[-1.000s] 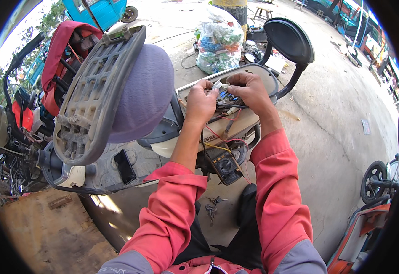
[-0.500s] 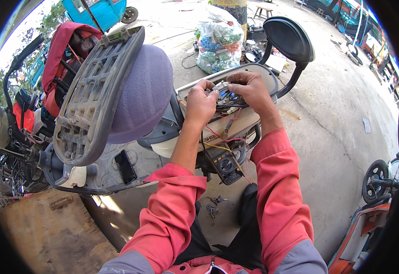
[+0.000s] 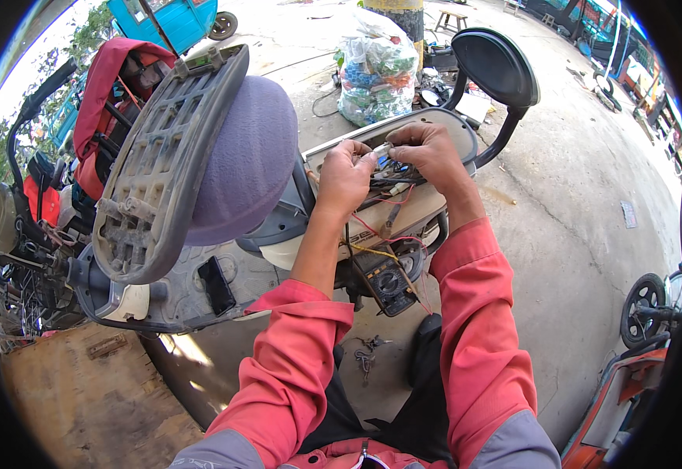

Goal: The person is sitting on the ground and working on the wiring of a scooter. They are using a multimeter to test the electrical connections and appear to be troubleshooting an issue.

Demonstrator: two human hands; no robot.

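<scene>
Both my hands meet over the opened seat compartment of a scooter. Between them is a small white wire connector. My left hand pinches its left side between thumb and fingers. From the right, my right hand pinches the other side with bent fingers. Below them a bundle of dark and blue wires fills the compartment, partly hidden by my hands. A black multimeter hangs against the scooter's side, with thin red leads running up towards the wires.
The raised seat tilts up on the left. A phone lies on the footboard. A black backrest stands at the right end. Keys lie on the ground near my feet. Behind the scooter is a clear bag of rubbish.
My fingers have shifted slightly around the connector, which now tilts a little differently. Both hands stay over the compartment.
</scene>
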